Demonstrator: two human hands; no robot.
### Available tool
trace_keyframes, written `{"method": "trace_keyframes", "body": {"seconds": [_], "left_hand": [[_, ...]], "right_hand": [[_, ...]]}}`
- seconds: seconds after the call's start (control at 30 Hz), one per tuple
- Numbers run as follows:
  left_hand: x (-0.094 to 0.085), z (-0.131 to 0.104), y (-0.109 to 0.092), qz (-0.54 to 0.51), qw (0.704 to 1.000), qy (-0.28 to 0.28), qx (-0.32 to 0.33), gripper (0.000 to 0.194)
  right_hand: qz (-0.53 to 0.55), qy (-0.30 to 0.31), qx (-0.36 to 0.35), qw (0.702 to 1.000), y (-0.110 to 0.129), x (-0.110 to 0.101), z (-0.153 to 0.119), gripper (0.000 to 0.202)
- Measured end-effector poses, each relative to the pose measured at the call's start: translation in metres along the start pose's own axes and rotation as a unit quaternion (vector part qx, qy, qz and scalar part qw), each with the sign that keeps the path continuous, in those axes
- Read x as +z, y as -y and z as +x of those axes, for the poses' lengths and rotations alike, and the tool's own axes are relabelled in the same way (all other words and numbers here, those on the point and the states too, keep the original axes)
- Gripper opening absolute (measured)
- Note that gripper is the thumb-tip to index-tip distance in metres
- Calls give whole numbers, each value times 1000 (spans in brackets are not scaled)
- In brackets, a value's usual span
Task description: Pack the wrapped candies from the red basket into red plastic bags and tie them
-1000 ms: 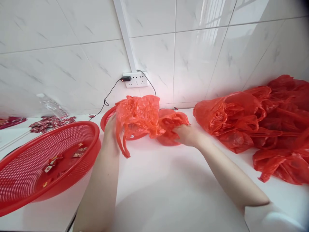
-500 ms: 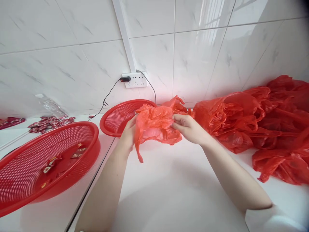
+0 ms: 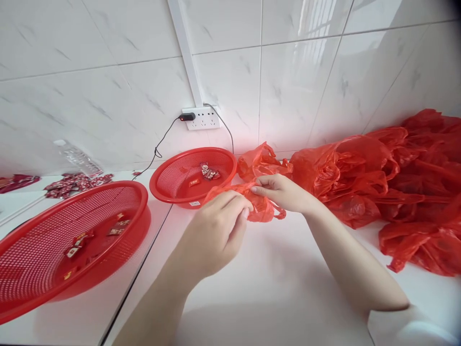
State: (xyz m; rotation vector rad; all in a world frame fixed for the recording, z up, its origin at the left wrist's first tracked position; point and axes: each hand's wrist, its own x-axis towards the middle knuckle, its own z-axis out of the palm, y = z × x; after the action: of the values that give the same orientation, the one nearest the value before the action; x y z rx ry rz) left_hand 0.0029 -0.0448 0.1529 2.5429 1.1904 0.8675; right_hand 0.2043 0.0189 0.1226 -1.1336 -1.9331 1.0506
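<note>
Both hands pinch one crumpled red plastic bag [image 3: 261, 204] low over the white bench [image 3: 273, 283], near its back edge. Left hand [image 3: 216, 230] is closed on the bag's near end, fingertips nipped together on the film. Right hand [image 3: 283, 192] grips the far end between thumb and fingers, a loop handle dangling just below it.

Small red mesh basket [image 3: 173, 185] sits just left of the bag, a few wrapped candies [image 3: 207, 172] inside. Large red mesh basket [image 3: 54, 278] is at the bench's left edge with more candies. Big heap of red bags [image 3: 396, 192] lies along the right side, one loose bag [image 3: 261, 161] just behind the hands. Wall socket [image 3: 201, 117] with a black plug above.

Judgement: thin film bunches and slips, so rubbing the layers apart with fingertips and keeping light opposing tension between the two hands should work better than yanking; keep the bag clear of the heap so the handles don't snag.
</note>
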Motion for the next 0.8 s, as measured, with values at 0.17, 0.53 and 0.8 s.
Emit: {"method": "trace_keyframes", "body": {"seconds": [0.17,0.53,0.8], "left_hand": [[9,4,14,16,982,122,-145,23],[12,14,39,-6,940,277,-199,21],[27,16,66,89,912,274,-292,18]], "right_hand": [[204,75,8,976,-3,7,1,27],[275,38,54,959,-8,6,7,24],[-241,-139,186,942,-24,-44,-2,19]]}}
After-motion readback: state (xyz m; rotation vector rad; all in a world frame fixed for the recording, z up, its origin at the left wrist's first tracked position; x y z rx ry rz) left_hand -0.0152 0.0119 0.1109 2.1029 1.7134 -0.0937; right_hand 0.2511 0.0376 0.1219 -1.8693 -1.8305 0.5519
